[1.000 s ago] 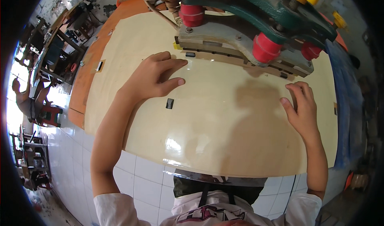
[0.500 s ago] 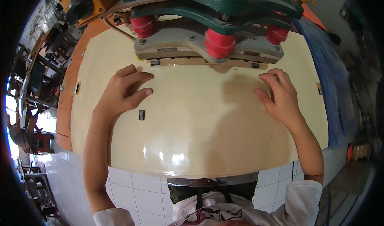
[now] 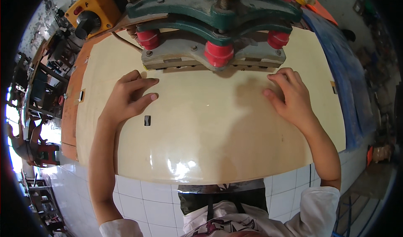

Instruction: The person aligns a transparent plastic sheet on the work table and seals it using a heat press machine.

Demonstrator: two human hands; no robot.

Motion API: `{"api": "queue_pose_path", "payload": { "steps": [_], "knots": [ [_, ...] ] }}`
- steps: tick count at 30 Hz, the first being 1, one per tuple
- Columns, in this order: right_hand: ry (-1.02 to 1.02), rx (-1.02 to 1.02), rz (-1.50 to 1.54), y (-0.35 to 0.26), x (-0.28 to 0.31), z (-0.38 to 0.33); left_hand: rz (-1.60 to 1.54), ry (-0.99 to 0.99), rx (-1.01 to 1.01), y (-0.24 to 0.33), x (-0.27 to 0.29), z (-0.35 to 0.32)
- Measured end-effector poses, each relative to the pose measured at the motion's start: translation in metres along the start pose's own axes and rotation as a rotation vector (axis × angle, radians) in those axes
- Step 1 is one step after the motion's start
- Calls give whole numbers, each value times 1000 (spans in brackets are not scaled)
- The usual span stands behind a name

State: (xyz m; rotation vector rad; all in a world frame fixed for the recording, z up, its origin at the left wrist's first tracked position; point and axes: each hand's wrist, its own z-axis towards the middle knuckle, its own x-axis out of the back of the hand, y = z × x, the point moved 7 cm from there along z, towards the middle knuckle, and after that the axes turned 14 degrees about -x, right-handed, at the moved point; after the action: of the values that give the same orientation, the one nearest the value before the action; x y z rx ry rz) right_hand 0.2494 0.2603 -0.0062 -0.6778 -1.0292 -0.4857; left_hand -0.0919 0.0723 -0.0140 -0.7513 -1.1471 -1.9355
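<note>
A large pale cream glossy board (image 3: 218, 128) lies flat on the work surface in front of me. My left hand (image 3: 128, 98) rests palm down on its left part, fingers spread, beside a small dark rectangular slot (image 3: 147, 120). My right hand (image 3: 289, 96) presses flat on the right part, fingers pointing toward the machine. Just beyond both hands sits a green press head (image 3: 214, 10) with red round feet (image 3: 218, 53) and a grey metal base (image 3: 210, 61) lying on the board's far edge.
A yellow switch box with a black knob (image 3: 90, 14) stands at the far left of the machine. An orange table edge (image 3: 69, 111) shows under the board on the left. Blue sheeting (image 3: 348, 77) lies on the right. White floor tiles (image 3: 147, 199) are below.
The view has swung so the machine now sits centred ahead of me. Both hands stay flat on the board, which has shifted relative to the press head.
</note>
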Motion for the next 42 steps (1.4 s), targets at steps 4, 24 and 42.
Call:
{"api": "queue_pose_path", "payload": {
  "steps": [4, 24, 42],
  "knots": [
    [4, 5, 9, -1, 0, 0, 6, -22, 29, 0, 1, -1],
    [21, 6, 6, 0, -1, 1, 31, -57, -1, -5, 0, -4],
    [45, 32, 18, -3, 8, -3, 57, -82, -29, -1, 0, -3]
  ]
}}
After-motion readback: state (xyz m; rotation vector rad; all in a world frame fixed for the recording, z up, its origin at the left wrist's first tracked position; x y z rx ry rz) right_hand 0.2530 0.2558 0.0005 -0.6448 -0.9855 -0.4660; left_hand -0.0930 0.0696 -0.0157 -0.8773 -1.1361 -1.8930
